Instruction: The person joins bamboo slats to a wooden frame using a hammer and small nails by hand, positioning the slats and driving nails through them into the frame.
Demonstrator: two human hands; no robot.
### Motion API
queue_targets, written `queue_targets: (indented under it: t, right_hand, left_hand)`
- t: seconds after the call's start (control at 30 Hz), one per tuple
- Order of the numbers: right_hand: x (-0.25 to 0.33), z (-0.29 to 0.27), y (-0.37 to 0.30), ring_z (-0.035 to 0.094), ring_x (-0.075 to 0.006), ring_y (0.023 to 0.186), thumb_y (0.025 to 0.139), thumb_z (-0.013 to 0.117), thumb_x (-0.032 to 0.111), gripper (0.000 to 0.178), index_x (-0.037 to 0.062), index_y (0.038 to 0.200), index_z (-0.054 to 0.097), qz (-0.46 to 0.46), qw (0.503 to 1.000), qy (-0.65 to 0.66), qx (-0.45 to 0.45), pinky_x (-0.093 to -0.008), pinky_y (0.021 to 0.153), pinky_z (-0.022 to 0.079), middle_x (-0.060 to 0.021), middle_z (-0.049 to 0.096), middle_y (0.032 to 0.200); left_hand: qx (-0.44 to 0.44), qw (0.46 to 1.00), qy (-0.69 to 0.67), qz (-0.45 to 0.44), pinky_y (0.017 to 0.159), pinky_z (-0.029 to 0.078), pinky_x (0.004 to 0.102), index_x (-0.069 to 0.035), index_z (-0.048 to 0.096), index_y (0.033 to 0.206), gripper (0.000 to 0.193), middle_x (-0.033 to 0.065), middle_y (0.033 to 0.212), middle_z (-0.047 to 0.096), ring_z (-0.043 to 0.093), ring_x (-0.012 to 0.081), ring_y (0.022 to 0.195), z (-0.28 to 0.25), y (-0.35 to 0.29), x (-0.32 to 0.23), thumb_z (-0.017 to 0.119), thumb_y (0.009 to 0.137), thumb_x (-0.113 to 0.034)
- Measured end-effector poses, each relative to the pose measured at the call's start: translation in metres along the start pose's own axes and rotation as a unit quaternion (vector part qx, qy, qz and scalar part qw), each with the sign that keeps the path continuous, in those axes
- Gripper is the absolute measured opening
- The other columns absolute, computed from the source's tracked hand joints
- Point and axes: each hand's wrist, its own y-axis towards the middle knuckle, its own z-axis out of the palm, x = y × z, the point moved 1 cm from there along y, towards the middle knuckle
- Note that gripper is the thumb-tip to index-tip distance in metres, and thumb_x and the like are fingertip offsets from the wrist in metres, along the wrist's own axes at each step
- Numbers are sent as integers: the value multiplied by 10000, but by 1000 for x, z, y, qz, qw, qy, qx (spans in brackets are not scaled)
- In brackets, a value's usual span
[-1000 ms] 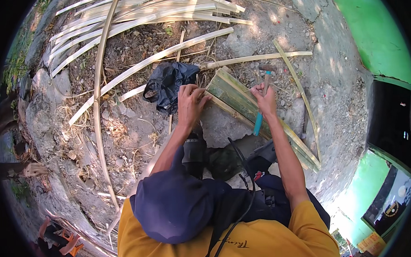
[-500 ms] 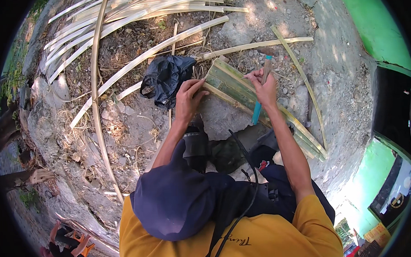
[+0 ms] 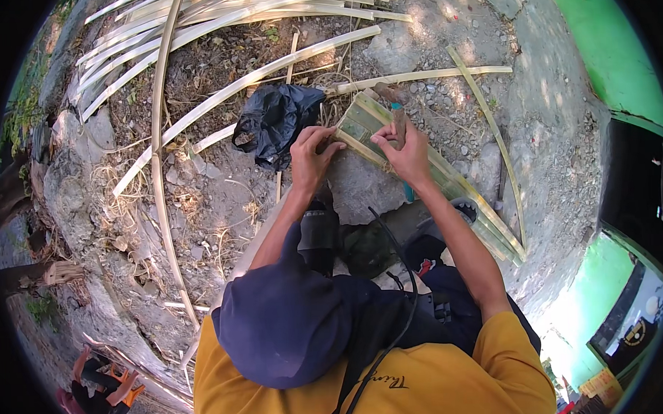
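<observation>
A panel of green and pale bamboo slats point(image 3: 447, 175) lies slantwise in front of me, its far end between my hands. My left hand point(image 3: 311, 158) is at the panel's left edge near the far corner, thumb and fingers curled together; whatever sits between the tips is too small to make out. Closed round a hammer point(image 3: 399, 124) with a wooden, teal-wrapped handle is my right hand point(image 3: 410, 154), held over the panel. Its thumb and forefinger also pinch together, pointing toward my left hand. A crumpled black plastic bag point(image 3: 279, 125) lies just beyond my left hand.
Long pale bamboo strips point(image 3: 237, 24) lie piled at the far left, with one long strip point(image 3: 158, 169) running toward me. Another thin strip point(image 3: 493, 128) lies right of the panel. A green wall point(image 3: 610, 44) stands at the right. Another person point(image 3: 100, 390) is at the lower left.
My right hand has moved left and nearer my left hand, carrying the hammer across the panel. My left hand has stayed by the panel's edge, its thumb now nearer that edge.
</observation>
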Motion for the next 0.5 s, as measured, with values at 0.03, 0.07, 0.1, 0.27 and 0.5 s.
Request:
queue_targets:
  t: [0.03,0.07,0.1,0.27,0.5]
  right_hand:
    - [1,0,0,781,-235,848,892,812,88,273,-13,989,578,-13,1000,-20,8,-374,798,605,-123,772,886]
    - [1,-1,1,784,-245,847,892,811,95,277,-14,994,578,-26,999,-39,16,-380,797,602,-126,775,887]
    - [1,-3,1,784,-245,847,892,811,95,277,-14,994,578,-25,999,-40,15,-380,797,602,-126,775,887]
    - [0,-12,7,788,-243,850,892,805,74,273,-7,1007,571,-17,1000,-23,5,-374,792,605,-130,776,892]
    - [-3,-23,10,784,-209,853,890,811,52,276,1,987,558,-7,999,6,-30,-347,777,616,-136,772,881]
  left_hand:
    - [-6,1000,-1,16,731,586,321,-29,788,1084,380,91,975,741,704,196,808,1,1,1,926,734,-77]
    - [-11,999,-1,33,712,575,298,-28,791,1078,364,77,985,745,683,158,778,1,1,2,929,745,-80]
    - [-10,999,-2,33,712,575,298,-28,791,1078,364,77,985,745,683,158,778,2,1,2,929,745,-80]
    - [-14,999,9,42,721,582,305,-32,793,1083,371,81,997,747,697,177,797,1,0,3,932,743,-87]
    - [-8,997,6,71,739,587,308,-33,797,1077,367,82,999,747,701,183,827,6,0,9,931,739,-85]
